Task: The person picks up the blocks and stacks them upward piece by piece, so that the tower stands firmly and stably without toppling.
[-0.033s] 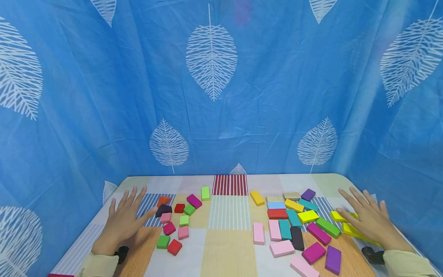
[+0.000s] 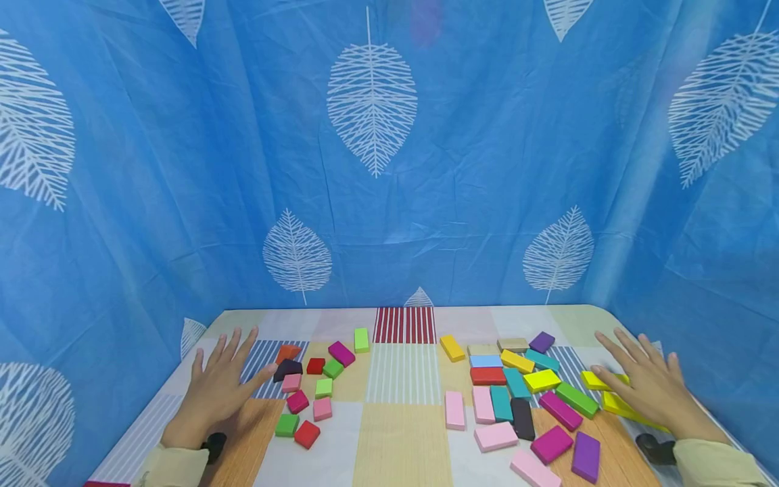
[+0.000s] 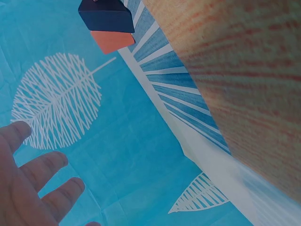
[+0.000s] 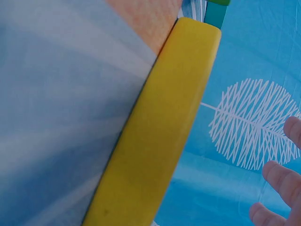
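My left hand hovers at the table's left side with fingers spread, holding nothing. Nearest its thumb are a black block and an orange block; both also show at the top of the left wrist view. Short red, pink, green and magenta blocks lie just right of them. On the other side, my right hand is likewise spread and holds nothing. It partly covers a long yellow block, which looms large in the right wrist view, and another yellow block. Whether the fingers touch these cannot be seen.
Longer blocks in several colours lie at centre right, among them a purple block, a green block and a pink block. A patchwork-patterned cloth covers the table. Blue leaf-print curtains enclose the back and sides.
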`<move>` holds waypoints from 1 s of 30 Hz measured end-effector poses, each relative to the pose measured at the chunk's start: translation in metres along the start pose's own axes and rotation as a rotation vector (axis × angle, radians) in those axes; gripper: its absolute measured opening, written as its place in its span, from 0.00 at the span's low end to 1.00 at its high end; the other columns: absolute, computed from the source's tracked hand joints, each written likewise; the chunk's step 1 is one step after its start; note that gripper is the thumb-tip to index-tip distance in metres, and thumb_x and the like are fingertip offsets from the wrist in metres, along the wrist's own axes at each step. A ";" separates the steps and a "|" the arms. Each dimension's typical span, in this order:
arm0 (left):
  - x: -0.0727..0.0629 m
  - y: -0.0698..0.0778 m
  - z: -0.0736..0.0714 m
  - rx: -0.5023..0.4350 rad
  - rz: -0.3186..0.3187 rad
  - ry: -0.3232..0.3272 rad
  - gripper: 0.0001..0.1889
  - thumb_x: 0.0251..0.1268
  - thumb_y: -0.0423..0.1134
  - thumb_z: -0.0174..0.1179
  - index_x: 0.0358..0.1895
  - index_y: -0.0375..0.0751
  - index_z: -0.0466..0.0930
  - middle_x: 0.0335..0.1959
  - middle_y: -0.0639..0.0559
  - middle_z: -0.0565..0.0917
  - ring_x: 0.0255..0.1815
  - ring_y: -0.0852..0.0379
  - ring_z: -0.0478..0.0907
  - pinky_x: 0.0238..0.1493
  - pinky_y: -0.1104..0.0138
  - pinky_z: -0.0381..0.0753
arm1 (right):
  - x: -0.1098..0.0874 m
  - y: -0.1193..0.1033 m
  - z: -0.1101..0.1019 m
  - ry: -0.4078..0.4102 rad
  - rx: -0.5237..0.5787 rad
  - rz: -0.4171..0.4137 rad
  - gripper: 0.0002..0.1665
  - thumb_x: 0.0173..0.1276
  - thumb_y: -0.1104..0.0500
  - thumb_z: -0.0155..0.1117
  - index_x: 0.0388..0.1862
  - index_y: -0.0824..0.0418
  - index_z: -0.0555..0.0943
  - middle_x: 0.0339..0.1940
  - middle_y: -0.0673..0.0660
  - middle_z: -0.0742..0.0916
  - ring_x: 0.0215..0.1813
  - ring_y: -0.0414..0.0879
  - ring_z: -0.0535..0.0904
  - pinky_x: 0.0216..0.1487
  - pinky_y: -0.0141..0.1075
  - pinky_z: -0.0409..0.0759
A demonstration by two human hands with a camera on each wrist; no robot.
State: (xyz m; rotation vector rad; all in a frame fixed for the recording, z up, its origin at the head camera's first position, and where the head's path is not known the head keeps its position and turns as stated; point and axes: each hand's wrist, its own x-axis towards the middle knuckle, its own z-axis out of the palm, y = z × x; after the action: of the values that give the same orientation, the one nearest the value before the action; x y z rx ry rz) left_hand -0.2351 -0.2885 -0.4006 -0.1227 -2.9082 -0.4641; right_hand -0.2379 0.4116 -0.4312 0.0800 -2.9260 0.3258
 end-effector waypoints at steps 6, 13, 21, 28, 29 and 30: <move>-0.001 -0.001 0.002 -0.019 -0.008 -0.012 0.52 0.74 0.65 0.60 0.85 0.31 0.55 0.83 0.20 0.50 0.83 0.16 0.41 0.76 0.23 0.26 | 0.000 0.002 0.003 0.005 0.004 -0.007 0.51 0.83 0.32 0.52 0.88 0.62 0.53 0.83 0.82 0.55 0.79 0.89 0.42 0.70 0.85 0.25; 0.000 0.001 0.004 -0.035 0.000 -0.032 0.51 0.75 0.66 0.59 0.85 0.32 0.55 0.83 0.19 0.52 0.82 0.15 0.43 0.76 0.22 0.29 | 0.003 -0.002 0.002 0.040 -0.003 -0.057 0.51 0.81 0.35 0.59 0.87 0.64 0.56 0.78 0.84 0.62 0.76 0.88 0.53 0.71 0.86 0.38; -0.001 0.011 0.004 -0.094 0.063 -0.066 0.46 0.77 0.62 0.61 0.84 0.34 0.61 0.81 0.21 0.61 0.82 0.16 0.50 0.75 0.21 0.38 | 0.005 -0.028 0.001 0.034 0.101 -0.140 0.49 0.77 0.44 0.69 0.82 0.71 0.62 0.75 0.84 0.70 0.72 0.85 0.64 0.65 0.85 0.59; 0.003 0.022 0.000 -0.217 0.197 -0.134 0.34 0.75 0.46 0.69 0.78 0.36 0.73 0.75 0.31 0.76 0.75 0.25 0.70 0.67 0.25 0.69 | 0.007 -0.062 -0.001 -0.049 0.212 -0.151 0.49 0.76 0.46 0.71 0.82 0.72 0.63 0.76 0.83 0.70 0.72 0.85 0.64 0.61 0.84 0.65; 0.004 0.024 -0.001 -0.228 0.207 -0.144 0.33 0.75 0.45 0.70 0.78 0.36 0.74 0.74 0.32 0.77 0.75 0.26 0.71 0.66 0.26 0.72 | 0.006 -0.066 -0.001 -0.058 0.226 -0.156 0.49 0.76 0.46 0.71 0.82 0.72 0.63 0.75 0.83 0.71 0.72 0.84 0.65 0.61 0.84 0.66; 0.006 0.026 -0.001 -0.237 0.215 -0.153 0.32 0.75 0.44 0.70 0.77 0.36 0.74 0.74 0.32 0.78 0.75 0.27 0.71 0.67 0.28 0.73 | 0.006 -0.070 -0.001 -0.065 0.243 -0.165 0.48 0.77 0.46 0.71 0.82 0.71 0.64 0.75 0.82 0.71 0.73 0.84 0.65 0.61 0.84 0.67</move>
State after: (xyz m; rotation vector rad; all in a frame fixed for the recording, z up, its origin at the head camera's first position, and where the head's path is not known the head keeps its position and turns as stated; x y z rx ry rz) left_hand -0.2379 -0.2641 -0.3903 -0.5211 -2.9274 -0.7893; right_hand -0.2383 0.3432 -0.4142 0.3718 -2.9029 0.6600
